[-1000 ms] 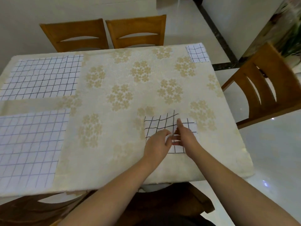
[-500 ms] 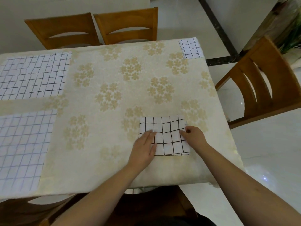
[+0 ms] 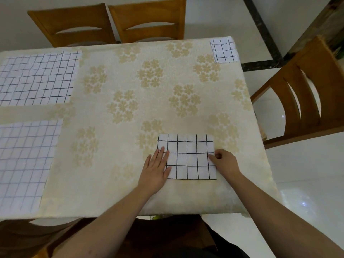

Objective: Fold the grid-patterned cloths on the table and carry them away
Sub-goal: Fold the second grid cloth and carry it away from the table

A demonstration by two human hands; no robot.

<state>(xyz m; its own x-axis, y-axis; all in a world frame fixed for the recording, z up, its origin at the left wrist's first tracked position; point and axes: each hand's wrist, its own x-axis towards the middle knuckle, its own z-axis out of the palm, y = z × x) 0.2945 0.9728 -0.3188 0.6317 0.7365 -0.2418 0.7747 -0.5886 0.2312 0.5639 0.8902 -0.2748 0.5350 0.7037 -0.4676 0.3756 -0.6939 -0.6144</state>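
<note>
Since a moment ago my hands have slid apart to the side edges of the small folded white cloth with black grid lines (image 3: 187, 157), which lies flat near the front right of the desk (image 3: 130, 192), long axis left to right. My left hand (image 3: 156, 170) presses its left edge with straight fingers; my right hand (image 3: 224, 162) pinches the right edge, fingers curled.

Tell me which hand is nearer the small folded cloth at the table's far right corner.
Right. The right hand sits closer below that small folded cloth; the left hand lies farther left.
</note>
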